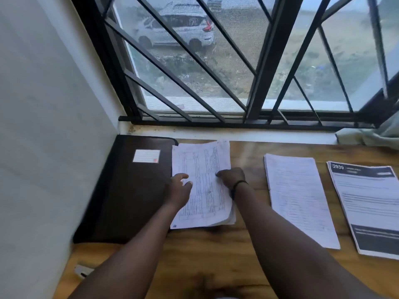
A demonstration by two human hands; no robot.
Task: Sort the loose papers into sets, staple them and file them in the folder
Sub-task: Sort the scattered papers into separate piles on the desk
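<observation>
A stack of printed table sheets (201, 165) lies on the wooden table (248, 255), its left edge overlapping a dark brown folder (129, 190) with a white label. My left hand (179, 188) rests on the stack's left edge, fingers loosely spread. My right hand (232, 175) sits on the stack's right side with its fingers curled under, knuckles on the paper; I cannot tell whether it pinches a sheet. A second set of white pages (298, 197) lies to the right, and a third set with black bands and "2939" (367, 203) lies at the far right.
A small light-coloured object, possibly a stapler (83, 270), lies at the table's near left edge by the wall. A barred window and white sill (237, 133) run along the back. Pale cloth (367, 134) hangs at the back right.
</observation>
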